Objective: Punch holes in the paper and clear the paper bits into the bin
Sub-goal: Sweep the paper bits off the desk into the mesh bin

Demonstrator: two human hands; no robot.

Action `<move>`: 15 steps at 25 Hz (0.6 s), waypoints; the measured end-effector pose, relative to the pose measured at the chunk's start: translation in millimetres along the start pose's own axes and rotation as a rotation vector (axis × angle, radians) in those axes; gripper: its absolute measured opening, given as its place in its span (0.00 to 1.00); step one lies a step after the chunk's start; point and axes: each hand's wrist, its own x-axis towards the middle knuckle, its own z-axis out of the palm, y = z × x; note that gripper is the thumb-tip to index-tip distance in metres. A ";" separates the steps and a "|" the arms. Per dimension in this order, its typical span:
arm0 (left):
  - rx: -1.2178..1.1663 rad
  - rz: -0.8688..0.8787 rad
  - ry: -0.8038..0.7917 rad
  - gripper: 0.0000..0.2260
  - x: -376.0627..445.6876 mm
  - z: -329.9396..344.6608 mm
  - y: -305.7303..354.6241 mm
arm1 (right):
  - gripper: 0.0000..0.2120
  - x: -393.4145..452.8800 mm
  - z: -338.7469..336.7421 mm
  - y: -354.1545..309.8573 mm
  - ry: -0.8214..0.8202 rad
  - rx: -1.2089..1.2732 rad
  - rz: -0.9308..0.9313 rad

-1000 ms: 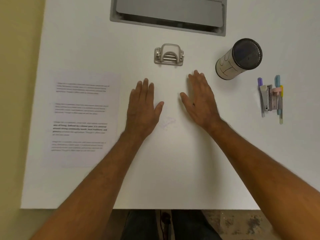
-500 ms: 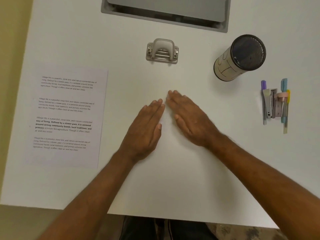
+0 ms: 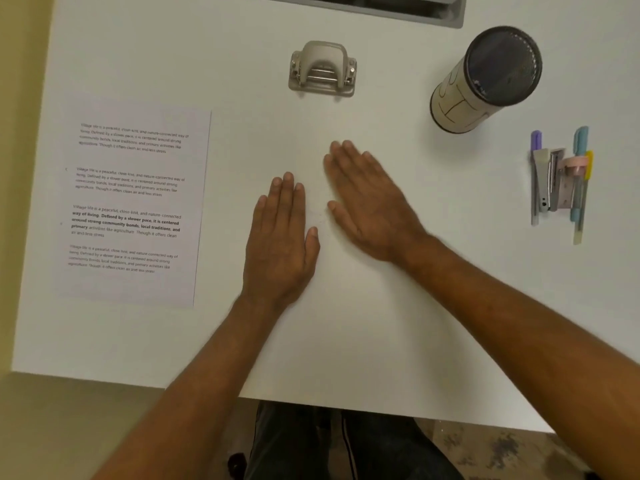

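Note:
A printed sheet of paper (image 3: 133,206) lies flat on the left of the white table (image 3: 346,323). A grey two-hole punch (image 3: 323,70) stands at the far middle. A cylindrical bin (image 3: 485,81) with a dark mesh top stands at the far right. My left hand (image 3: 280,237) lies flat on the table, fingers together, holding nothing. My right hand (image 3: 370,202) rests flat beside it, angled left. A few faint white paper bits (image 3: 320,218) show in the narrow gap between the hands; they are hard to make out.
Pens, a stapler and other small tools (image 3: 561,181) lie in a cluster at the right edge. A grey recessed cable tray (image 3: 450,12) runs along the far edge. The table's near edge is close to my forearms.
Both hands slid together from a spread position, then moved slightly apart again; the view shifted closer to the table. The faint smudge of bits between them is now narrower.

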 end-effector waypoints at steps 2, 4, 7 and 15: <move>-0.016 0.037 0.008 0.28 -16.1 4.2 7.7 | 0.30 -10.4 3.5 -16.3 -0.013 0.023 -0.058; -0.072 0.050 0.003 0.27 -32.5 5.6 13.1 | 0.29 -22.9 7.4 -31.4 -0.018 0.058 -0.084; -0.240 0.017 0.007 0.27 -54.1 0.7 13.4 | 0.27 -37.9 6.5 -46.6 -0.026 0.222 -0.127; -0.047 -0.004 0.020 0.27 -25.1 -13.0 -25.2 | 0.27 -24.2 -2.9 -18.3 0.067 0.145 0.171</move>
